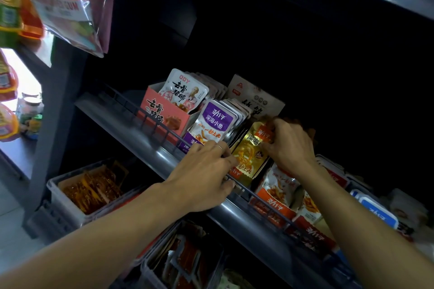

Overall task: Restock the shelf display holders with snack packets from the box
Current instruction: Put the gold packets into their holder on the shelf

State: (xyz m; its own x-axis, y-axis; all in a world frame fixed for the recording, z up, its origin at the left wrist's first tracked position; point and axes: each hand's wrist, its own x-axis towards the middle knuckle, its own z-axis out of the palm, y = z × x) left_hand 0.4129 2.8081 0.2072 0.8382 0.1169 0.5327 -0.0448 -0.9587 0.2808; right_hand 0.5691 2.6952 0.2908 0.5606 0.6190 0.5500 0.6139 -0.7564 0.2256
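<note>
Gold snack packets (249, 152) stand in a display holder on the metal shelf (150, 145). My right hand (290, 145) grips their top right edge from behind. My left hand (204, 171) presses on the lower left of the gold packets at the holder's front, fingers curled over the shelf rail. Left of them stands a row of purple packets (217, 122) in its holder, and a pink holder (164, 115) with white packets (184, 91). Orange packets (279, 192) sit in the holder to the right. No supply box is identifiable.
A kraft-coloured carton (256, 98) stands behind the rows. Blue-topped packets (378, 211) lie at the far right. A grey bin of orange-red packets (91, 185) sits on the lower shelf, another bin (185, 263) below my arms. Bags (70, 4) hang at upper left.
</note>
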